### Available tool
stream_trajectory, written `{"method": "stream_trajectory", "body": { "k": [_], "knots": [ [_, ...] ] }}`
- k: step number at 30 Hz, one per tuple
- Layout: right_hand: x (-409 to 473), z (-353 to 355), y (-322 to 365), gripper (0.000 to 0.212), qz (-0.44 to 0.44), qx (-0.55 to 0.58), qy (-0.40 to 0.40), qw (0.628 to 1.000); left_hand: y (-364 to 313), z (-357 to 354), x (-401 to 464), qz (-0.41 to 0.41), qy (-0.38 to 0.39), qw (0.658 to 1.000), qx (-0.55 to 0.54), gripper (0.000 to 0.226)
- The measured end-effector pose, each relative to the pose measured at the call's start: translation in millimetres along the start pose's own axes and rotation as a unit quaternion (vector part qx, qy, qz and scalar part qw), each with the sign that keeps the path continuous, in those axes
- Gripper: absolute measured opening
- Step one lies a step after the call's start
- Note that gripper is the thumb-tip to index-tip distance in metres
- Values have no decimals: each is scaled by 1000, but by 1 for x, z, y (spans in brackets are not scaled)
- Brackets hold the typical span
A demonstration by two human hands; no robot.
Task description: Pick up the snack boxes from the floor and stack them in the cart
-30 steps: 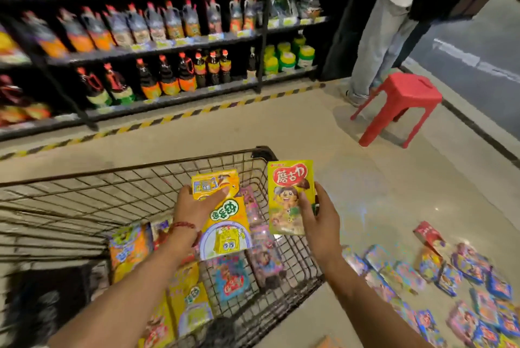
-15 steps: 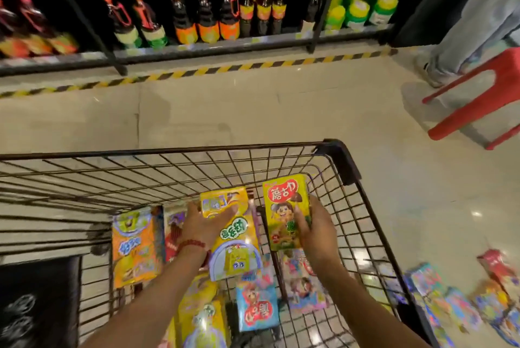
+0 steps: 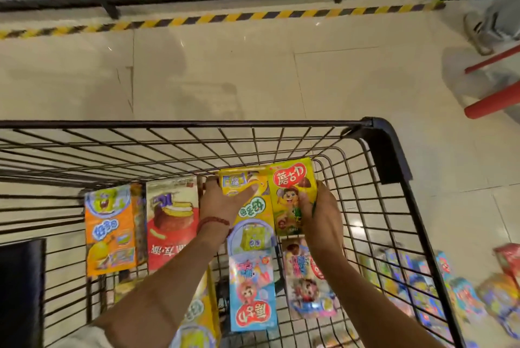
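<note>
Both hands are down inside the cart (image 3: pixel 377 134). The left hand (image 3: pixel 222 207) grips a yellow box (image 3: pixel 253 207); the right hand (image 3: pixel 320 215) grips a green box (image 3: pixel 289 193) touching it, by the far wall.

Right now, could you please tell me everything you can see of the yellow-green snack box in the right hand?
The yellow-green snack box looks like printed cardboard, with a red label of white characters and a cartoon child below. It lies face up, low in the cart near its far wall. The right hand grips its right edge; its left edge meets the yellow box held by the left hand.
</note>
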State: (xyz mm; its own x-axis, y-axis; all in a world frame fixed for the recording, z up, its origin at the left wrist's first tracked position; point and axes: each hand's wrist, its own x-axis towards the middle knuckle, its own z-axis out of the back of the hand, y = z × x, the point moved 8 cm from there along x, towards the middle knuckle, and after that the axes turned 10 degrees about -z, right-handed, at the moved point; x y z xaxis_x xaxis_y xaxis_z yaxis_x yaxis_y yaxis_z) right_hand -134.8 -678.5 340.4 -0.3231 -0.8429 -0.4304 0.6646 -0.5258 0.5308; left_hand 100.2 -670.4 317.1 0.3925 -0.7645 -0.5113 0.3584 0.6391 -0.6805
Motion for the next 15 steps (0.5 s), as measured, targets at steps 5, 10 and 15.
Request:
{"method": "stream_trajectory", "body": {
  "k": [5, 10, 15],
  "knots": [
    [1, -1, -2, 47, -47, -130, -13, 990, -16, 9, -8, -61, -48, 992, 99, 77],
    [-3, 4, 2, 47, -56, -185, -10, 981, -28, 12, -12, -76, -64, 979, 179, 85],
    [-24, 26, 18, 45, -50, -153, -31, 986, -51, 21, -26, -105, -45, 975, 190, 81]
  ]
}}
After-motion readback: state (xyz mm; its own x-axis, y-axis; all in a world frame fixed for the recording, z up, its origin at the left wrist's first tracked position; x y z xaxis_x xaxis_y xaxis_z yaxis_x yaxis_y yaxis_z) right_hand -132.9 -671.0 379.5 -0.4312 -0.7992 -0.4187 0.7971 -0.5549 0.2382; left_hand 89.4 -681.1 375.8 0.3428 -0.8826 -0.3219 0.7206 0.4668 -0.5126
